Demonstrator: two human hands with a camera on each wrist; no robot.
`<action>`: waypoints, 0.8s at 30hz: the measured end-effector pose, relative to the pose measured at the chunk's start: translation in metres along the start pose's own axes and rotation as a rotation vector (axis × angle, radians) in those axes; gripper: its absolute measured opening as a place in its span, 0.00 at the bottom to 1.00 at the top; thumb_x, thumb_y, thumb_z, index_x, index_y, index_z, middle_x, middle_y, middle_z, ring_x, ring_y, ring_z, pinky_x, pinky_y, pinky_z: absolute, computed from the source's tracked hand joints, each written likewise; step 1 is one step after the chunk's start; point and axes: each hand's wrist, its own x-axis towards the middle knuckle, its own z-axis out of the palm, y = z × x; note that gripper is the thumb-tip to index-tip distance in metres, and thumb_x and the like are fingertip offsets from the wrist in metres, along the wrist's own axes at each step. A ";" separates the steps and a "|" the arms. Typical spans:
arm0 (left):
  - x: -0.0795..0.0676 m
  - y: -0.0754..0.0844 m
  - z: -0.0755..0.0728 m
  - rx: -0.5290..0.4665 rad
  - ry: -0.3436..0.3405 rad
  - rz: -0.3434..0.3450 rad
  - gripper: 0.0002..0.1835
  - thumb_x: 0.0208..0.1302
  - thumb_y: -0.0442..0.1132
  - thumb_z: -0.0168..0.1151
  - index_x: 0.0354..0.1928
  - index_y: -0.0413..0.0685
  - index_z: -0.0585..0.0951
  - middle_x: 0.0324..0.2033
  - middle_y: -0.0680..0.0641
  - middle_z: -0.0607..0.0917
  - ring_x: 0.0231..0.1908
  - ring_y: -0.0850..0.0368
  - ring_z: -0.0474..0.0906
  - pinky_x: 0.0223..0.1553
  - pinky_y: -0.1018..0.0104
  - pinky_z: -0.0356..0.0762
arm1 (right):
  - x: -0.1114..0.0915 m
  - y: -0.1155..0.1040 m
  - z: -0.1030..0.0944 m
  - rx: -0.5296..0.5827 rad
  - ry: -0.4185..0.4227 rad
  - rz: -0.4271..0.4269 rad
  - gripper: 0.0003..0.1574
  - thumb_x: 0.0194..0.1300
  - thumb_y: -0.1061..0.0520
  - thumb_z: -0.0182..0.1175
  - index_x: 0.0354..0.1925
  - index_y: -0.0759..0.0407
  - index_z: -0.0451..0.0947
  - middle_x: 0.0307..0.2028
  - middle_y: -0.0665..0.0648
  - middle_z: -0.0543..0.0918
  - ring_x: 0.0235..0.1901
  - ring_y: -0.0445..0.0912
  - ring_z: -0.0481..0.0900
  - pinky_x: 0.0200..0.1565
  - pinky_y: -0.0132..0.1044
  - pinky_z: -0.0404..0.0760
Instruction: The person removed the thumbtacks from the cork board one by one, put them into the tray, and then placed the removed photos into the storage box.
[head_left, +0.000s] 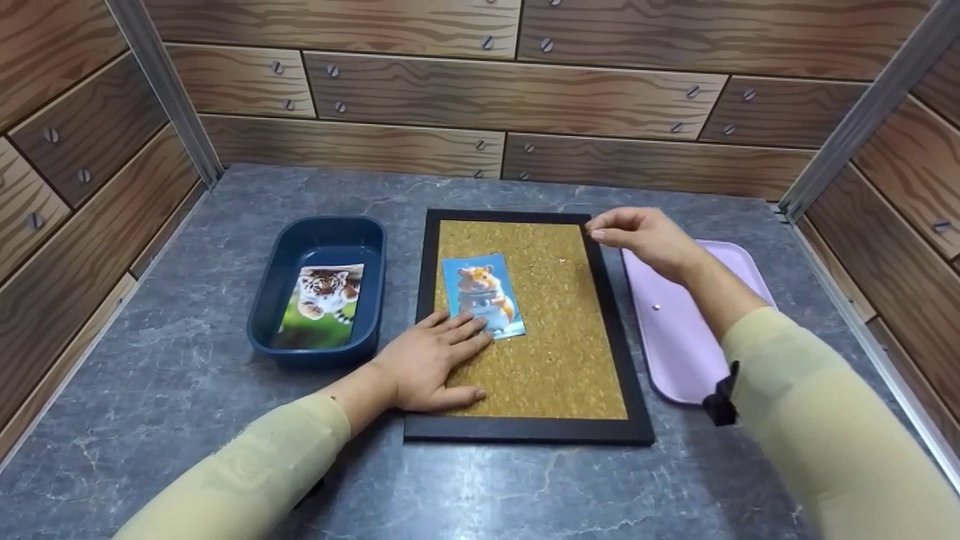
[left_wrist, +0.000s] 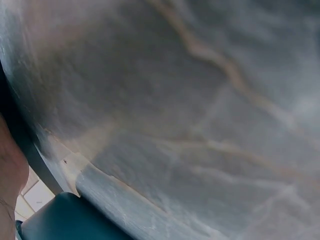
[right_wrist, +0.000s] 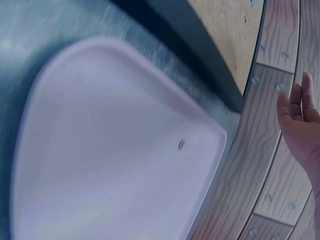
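Note:
A cork board [head_left: 570, 337] with a black frame lies in the middle of the table. On its left part is a hamster picture [head_left: 480, 289] with a blue background. My left hand [head_left: 431, 360] lies flat, its fingers spread over the picture's lower edge and the cork. By the board's far right corner, my right hand [head_left: 649, 240] has thumb and forefinger together, pinching a tiny thing that looks like a thumbtack, mostly hidden. Another small thumbtack [head_left: 656, 307] lies on the lilac tray [head_left: 694, 360], also visible in the right wrist view.
Left of the board stands a deep blue bin [head_left: 259, 330] holding a tiger picture [head_left: 322, 307]. The lilac tray lies close along the board's right side. Wood-patterned walls [head_left: 420, 90] enclose the grey marbled table [head_left: 187, 375] at the back and sides.

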 end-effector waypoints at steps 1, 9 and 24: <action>0.000 0.000 0.000 -0.001 0.000 0.000 0.48 0.76 0.74 0.42 0.84 0.48 0.61 0.82 0.43 0.61 0.81 0.46 0.53 0.80 0.44 0.48 | -0.003 0.002 -0.003 -0.005 0.004 0.003 0.14 0.75 0.59 0.66 0.53 0.68 0.85 0.48 0.48 0.89 0.52 0.40 0.81 0.56 0.31 0.77; 0.001 0.002 0.000 0.003 0.002 0.004 0.48 0.76 0.74 0.43 0.84 0.49 0.61 0.82 0.44 0.60 0.82 0.45 0.53 0.80 0.44 0.48 | -0.023 0.018 -0.031 -0.081 0.049 0.060 0.15 0.76 0.55 0.67 0.54 0.62 0.87 0.50 0.46 0.88 0.54 0.39 0.79 0.56 0.29 0.75; -0.001 0.000 0.001 -0.001 0.020 0.005 0.48 0.75 0.74 0.43 0.83 0.48 0.62 0.81 0.43 0.62 0.81 0.45 0.54 0.80 0.43 0.49 | -0.047 0.039 -0.053 -0.122 0.087 0.121 0.19 0.76 0.52 0.67 0.55 0.64 0.86 0.49 0.43 0.87 0.53 0.35 0.78 0.54 0.26 0.74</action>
